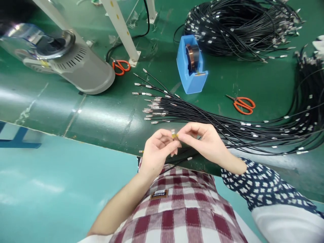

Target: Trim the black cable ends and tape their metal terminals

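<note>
Worktop, green and glossy, fills the upper part of the view; its near edge slants down from left to right, with pale blue floor below it at the left. Near the left end stands a grey machine with slotted vents, and a strip of green surface shows between it and the near edge. Orange-handled scissors lie just beside the machine, by the foot of a white post. More green surface lies between the machine and the tips of a black cable bundle.

Above the near edge, the left hand has its thumb and fingers drawn narrow around a small silvery connector. This connector sits near the middle of the near edge, in front of a checked apron. Its tip points toward the far edge, its short long axis running roughly near to far. A yellow strip touches its base, pinched between thumb and forefinger of the right hand.

Beyond the bundle sits a blue tape dispenser, with a coil of black cables by the far edge. The bundle's tips point left; its long axis runs along the near edge, curving away at right. Second scissors, orange-handled too, lie between coil and bundle.
</note>
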### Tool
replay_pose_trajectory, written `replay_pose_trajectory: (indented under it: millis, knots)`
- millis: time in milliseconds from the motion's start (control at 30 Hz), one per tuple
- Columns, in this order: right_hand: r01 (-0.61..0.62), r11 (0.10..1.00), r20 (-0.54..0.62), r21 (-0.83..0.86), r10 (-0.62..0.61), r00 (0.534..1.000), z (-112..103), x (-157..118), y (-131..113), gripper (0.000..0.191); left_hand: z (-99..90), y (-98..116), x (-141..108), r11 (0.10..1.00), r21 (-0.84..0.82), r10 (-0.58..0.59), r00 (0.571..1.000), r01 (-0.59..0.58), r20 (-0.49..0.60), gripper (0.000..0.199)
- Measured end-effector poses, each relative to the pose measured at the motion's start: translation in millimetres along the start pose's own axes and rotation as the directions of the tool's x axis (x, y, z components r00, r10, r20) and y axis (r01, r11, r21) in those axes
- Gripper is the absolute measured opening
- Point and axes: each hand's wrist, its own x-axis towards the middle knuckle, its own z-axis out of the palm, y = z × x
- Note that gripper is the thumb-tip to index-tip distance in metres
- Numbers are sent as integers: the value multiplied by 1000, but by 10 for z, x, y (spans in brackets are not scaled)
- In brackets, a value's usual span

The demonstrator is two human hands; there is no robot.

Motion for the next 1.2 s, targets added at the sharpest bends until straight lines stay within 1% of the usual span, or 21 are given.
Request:
replay_pose_trajectory:
  millis: [100,233,333,467,633,700,800,867,900,967,1000,1033,1067,1133,1200]
  knots:
    - [15,999,-24,-29,-16,1000,11,15,-5,14,13,23,15,996,-44,-73,996,71,-41,27]
    - [11,1000,-19,-28,-11,1000,17,33,-18,15,22,34,20,987,-108,-121,993,118,-18,27]
    - [-32,997,30,63,30,999,13,47,-17,20,28,25,16,985,-121,-127,992,126,3,26]
    - [-78,977,78,198,64,995,9,57,-12,26,32,25,19,989,-80,-120,992,124,44,28]
    - [-128,954,135,269,94,986,-19,81,17,27,16,19,45,993,-27,-115,988,118,100,27]
    - [-140,951,154,275,100,983,-40,111,49,27,0,-3,54,995,0,-96,989,97,110,25]
    - [-152,954,197,257,102,975,-64,167,114,25,-23,-45,53,998,45,-39,994,35,98,20]
    - [-149,966,184,212,111,977,-68,189,153,26,-32,-60,43,998,67,-16,997,11,79,18]
    - [-140,973,149,181,113,982,-66,188,168,28,-33,-62,37,998,69,-11,998,7,66,18]
    - [-90,987,19,136,88,996,-53,157,192,32,-30,-56,28,998,60,6,1000,-7,15,19]
    - [-59,991,-40,123,65,997,-42,126,202,30,-25,-50,28,998,52,26,999,-25,-19,19]
    - [-36,992,-74,120,45,996,-28,89,210,26,-20,-44,30,997,46,58,997,-56,-54,20]
    - [-23,993,-77,119,32,996,-10,47,219,23,-13,-40,35,995,44,96,992,-93,-86,20]
    - [-37,995,-6,92,38,999,34,-33,237,22,0,-37,48,987,54,155,981,-149,-119,20]
    - [-64,997,57,43,61,997,77,-85,253,24,6,-40,55,988,50,151,983,-146,-107,21]
